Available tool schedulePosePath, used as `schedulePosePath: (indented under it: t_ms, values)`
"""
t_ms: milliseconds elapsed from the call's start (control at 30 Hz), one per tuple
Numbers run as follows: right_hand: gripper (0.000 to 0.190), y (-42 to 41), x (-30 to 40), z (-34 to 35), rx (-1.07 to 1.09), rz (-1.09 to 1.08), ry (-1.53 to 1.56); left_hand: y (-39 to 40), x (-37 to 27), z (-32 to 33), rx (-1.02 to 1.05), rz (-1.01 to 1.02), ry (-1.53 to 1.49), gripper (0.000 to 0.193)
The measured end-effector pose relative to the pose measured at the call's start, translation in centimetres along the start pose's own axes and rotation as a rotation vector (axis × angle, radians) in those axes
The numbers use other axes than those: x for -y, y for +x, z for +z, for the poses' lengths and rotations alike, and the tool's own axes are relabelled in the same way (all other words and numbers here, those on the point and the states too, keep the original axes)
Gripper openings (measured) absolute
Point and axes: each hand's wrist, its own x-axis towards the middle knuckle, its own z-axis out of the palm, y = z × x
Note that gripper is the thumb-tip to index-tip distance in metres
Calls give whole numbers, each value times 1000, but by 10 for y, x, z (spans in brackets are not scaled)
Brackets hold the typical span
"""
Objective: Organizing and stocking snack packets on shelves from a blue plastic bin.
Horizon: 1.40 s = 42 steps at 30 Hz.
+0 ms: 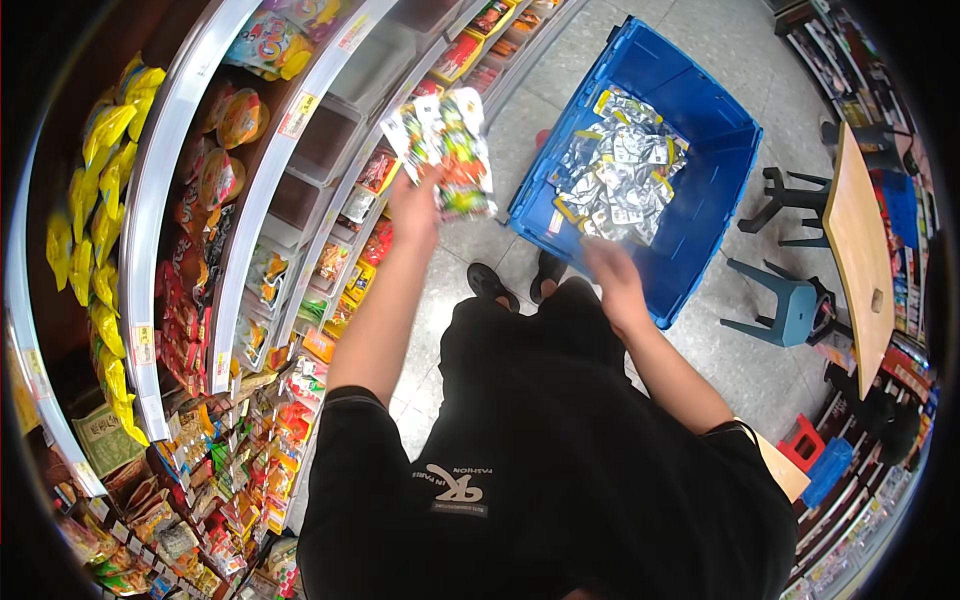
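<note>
My left hand [416, 214] grips some printed snack packets [457, 161], white with green and red pictures, held up in front of the shelves; how many is not plain. My right hand [613, 277], blurred, is over the near edge of a blue plastic crate [697, 232], fingers apart, with nothing seen in it. Inside the crate lies a loose pile of silvery packets [626, 172] with yellow edges. Clear plastic bins [304, 202], several of them, stand on the shelf left of my left hand; some hold small packets [266, 274].
Curved-looking shelves of snacks fill the left, with yellow bags [105, 180] at the far side. Right of the crate are a blue-grey plastic stool [793, 311], a wooden tabletop [859, 247] and a red stool [801, 444]. My shoes [491, 285] are on the tiled floor near the crate.
</note>
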Motion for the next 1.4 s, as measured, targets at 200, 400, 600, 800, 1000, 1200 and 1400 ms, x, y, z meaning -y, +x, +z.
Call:
schedulePosePath:
  t_ms: [200,400,600,800,1000,1200,1400]
  values:
    - [29,2,-9,-56,-125,46,-70,120,-58,34,-100,31,-73,33]
    - [28,1,-29,-105,-210,120,-112,236,-79,1,-407,-77,-197,27]
    - [24,-4,-38,-135,-275,146,-82,319,-91,-48,-324,289,140,31]
    - [20,4,-65,-152,-258,184,-51,361,-83,-56,-571,348,1023,47]
    - [29,51,-63,-150,-188,221,-159,223,-86,30,-582,478,1389,67]
    - [63,152,-105,-154,-80,42,-925,72,79,102,171,626,1281,72]
    - [98,252,-109,-119,-105,325,-1335,58,138,146,107,274,1416,55]
